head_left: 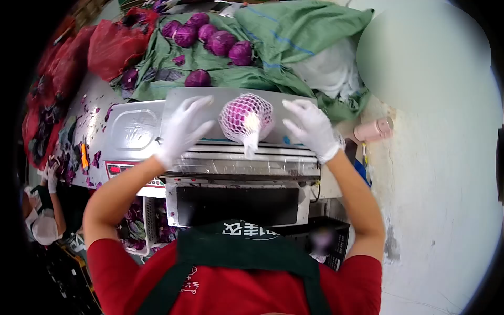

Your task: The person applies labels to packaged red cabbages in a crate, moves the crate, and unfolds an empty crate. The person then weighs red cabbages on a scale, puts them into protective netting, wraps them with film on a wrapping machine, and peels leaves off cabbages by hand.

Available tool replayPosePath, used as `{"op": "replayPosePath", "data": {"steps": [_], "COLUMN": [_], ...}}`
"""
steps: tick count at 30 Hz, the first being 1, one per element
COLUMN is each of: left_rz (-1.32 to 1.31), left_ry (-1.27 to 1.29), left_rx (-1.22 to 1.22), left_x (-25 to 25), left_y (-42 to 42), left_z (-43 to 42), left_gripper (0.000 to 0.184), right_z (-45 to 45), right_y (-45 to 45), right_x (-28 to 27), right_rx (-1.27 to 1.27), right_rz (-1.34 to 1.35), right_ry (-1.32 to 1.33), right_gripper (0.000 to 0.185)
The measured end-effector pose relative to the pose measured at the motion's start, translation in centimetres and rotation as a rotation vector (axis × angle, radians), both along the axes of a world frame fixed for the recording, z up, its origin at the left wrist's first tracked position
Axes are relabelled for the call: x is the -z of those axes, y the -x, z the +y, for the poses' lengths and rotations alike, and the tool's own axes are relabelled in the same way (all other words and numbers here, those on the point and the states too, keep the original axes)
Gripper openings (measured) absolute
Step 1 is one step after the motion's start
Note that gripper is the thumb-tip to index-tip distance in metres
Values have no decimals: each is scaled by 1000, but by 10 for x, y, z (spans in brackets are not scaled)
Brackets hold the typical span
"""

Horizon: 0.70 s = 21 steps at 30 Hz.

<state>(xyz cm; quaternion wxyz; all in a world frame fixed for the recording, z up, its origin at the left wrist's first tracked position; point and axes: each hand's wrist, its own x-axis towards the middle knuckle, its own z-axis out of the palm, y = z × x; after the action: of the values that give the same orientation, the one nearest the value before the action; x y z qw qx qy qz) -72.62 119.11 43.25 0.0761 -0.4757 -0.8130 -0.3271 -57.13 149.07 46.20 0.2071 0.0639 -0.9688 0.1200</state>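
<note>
While our left hand (185,128) is just left of the netted cabbage (244,116) and our right hand (312,127) just right of it, both gloved in white with fingers spread and gripping nothing, that cabbage sits on the metal plate (220,93) between them. Out from the netted cabbage, we have a scale (137,130) with a red display (116,169) to its left and, beyond the cabbage, green sacking (304,29) bearing loose purple cabbages (221,43). Well right of the netted cabbage we see a pink bottle (374,129), and far to its left, red mesh bags (113,50).
</note>
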Motion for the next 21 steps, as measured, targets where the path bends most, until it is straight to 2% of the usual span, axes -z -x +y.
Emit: {"op": "replayPosePath", "data": {"steps": [1, 3, 4, 6, 8, 9, 10, 11, 12, 13, 14, 15, 16, 17, 19, 21], "left_rz": [190, 469, 474, 446, 457, 482, 375, 289, 285, 224, 61, -51, -142, -895, -1165, -1250], "left_ry": [171, 560, 557, 687, 679, 568, 557, 457, 575, 455, 430, 134, -42, -12, -219, -367], "left_rx": [76, 172, 158, 284, 366, 442, 471, 471, 358, 291, 171, 151, 158, 115, 123, 99], "left_x": [-12, -10, -5, 10, 6, 8, -2, -1, 17, 35, 22, 45, 68, 40, -12, -47], "left_y": [3, 10, 14, 18, 7, 5, -4, -11, -16, -21, -37, -36, -34, -50, -72, -73], "left_z": [-28, -73, -86, -107, -93, -83, -72, -65, -55, -52, -52, -55, -57, -67, -79, -81], "left_gripper": [45, 48, 48, 52, 53, 53, 52, 41, 26, 17, 15, 14, 16, 19, 22, 22], "right_z": [16, 30, 32, 38, 35, 29, 23, 17, 12, 9, 6, -3, -9, -25, -29, -15], "right_y": [-18, -56, -68, -81, -76, -71, -69, -69, -68, -69, -74, -77, -83, -89, -94, -90], "right_x": [-4, -6, -6, 11, 24, 28, 33, 40, 49, 56, 60, 53, 40, 6, -37, -58], "right_rx": [-125, -205, -219, -277, -375, -429, -416, -404, -359, -323, -248, -174, 7, 207, 78, -78], "right_rz": [-27, -203, -297, -327, -353, -337, -309, -277, -290, -315, -363, -424, -634, -847, -733, -537], "right_ry": [-235, -474, -607, -637, -646, -630, -575, -517, -313, -111, 59, 226, 608, 974, 805, 713], "right_gripper": [50, 61, 65, 61, 51, 46, 39, 33, 26, 20, 8, 5, 9, 12, 13, 17]}}
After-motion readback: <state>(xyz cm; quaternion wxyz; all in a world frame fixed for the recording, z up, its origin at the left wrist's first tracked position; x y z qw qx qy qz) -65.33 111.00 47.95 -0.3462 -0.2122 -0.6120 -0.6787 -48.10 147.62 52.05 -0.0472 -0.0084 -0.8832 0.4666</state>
